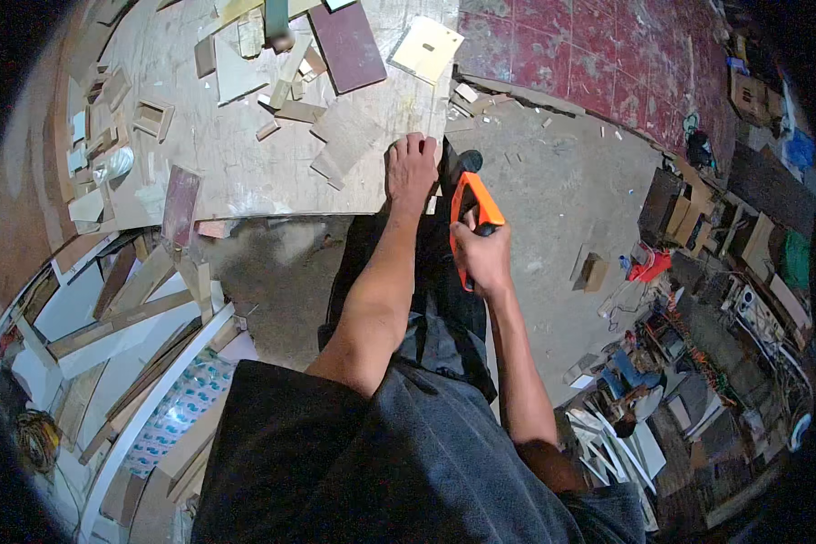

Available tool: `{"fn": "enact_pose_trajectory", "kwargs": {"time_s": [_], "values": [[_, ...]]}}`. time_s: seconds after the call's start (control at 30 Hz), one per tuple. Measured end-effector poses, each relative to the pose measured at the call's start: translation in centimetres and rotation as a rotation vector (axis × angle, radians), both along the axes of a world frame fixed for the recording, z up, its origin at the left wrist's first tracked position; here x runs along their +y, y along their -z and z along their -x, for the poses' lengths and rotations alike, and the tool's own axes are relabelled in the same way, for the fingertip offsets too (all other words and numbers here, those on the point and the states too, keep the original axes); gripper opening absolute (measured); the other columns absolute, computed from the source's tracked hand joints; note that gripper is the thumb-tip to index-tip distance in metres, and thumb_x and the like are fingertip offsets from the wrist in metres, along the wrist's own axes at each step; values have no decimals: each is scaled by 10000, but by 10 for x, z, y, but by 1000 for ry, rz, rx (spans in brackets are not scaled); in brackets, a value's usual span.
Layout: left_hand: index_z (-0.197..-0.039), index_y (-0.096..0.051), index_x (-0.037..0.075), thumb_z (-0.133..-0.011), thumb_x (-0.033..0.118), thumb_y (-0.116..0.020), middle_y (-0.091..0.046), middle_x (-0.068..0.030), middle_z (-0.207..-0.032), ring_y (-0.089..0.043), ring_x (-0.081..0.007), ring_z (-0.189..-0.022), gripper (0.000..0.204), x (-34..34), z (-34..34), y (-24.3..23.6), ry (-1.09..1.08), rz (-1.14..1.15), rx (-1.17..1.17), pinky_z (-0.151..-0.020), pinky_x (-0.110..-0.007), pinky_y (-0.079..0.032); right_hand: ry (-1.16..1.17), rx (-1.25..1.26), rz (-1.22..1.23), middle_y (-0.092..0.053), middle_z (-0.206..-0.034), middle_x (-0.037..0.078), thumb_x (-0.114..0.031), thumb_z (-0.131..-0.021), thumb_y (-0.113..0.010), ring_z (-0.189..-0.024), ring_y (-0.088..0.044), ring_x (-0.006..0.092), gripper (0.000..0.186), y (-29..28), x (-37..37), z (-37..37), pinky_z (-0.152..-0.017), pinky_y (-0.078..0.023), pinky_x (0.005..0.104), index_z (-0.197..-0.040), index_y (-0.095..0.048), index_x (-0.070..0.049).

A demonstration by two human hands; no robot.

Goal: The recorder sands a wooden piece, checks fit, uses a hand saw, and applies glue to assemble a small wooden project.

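My right hand (483, 251) is wrapped around the grip of what looks like a handsaw with an orange and black handle (483, 197). It is held just off the right edge of the wooden worktable (272, 177), and its blade cannot be made out from above. My left hand (412, 170) lies palm down on the table's near right corner, fingers stretched forward and slightly bent. Anything under that palm is hidden. A small pale wood end (432, 206) shows beside the left wrist at the table edge. Left of the hand lies a flat thin tan sheet (344, 140).
On the table lie a dark maroon board (347, 47), a cream square plate (426, 50) and several wood offcuts. Long boards (127, 331) are piled at the lower left. A red tiled surface (562, 45) is beyond the concrete floor (553, 172); clutter (689, 335) lines the right.
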State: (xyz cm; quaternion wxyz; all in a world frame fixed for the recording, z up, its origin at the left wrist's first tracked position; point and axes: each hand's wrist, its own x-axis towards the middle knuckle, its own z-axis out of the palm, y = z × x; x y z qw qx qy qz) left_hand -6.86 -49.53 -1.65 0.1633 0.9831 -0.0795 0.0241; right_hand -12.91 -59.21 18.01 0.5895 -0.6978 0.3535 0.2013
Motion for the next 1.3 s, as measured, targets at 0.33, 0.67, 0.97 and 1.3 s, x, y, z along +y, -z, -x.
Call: {"fn": "enact_pose_trajectory", "kwargs": {"time_s": [0.33, 0.67, 0.97, 1.3], "values": [[-919, -552, 164, -822, 164, -582, -501, -29, -921, -509, -222, -879, 101, -2, -2, 18, 20, -169, -130, -743, -351, -430, -146, -237, 175, -478, -630, -5, -11, -765, -635, -556, -441, 84, 174, 7, 32, 6, -504, -384, 268, -740, -467, -45], [-947, -548, 113, -860, 180, -533, -522, -65, -987, -508, -240, -955, 112, 1, -6, 10, -9, -59, -1, -825, -381, -414, -181, -240, 121, -514, -617, 27, -6, -768, -592, -574, -482, 102, 71, 2, 41, -13, -537, -412, 286, -753, -526, 16], [-1005, -557, 121, -788, 134, -614, -524, -68, -1040, -508, -259, -1016, 225, -6, -9, 0, -27, 29, 60, -881, -399, -411, -24, 37, 6, -448, -579, -22, -11, -787, -615, -536, -421, 67, 218, 3, -10, -13, -484, -364, 279, -680, -433, -65], [-976, -552, 139, -800, 181, -607, -514, -47, -957, -523, -241, -927, 189, -5, -6, 5, -5, -95, -11, -814, -371, -431, -78, -141, 193, -516, -642, 21, -17, -771, -603, -603, -482, 102, 75, 23, 14, -3, -564, -419, 295, -760, -532, 8]]}}
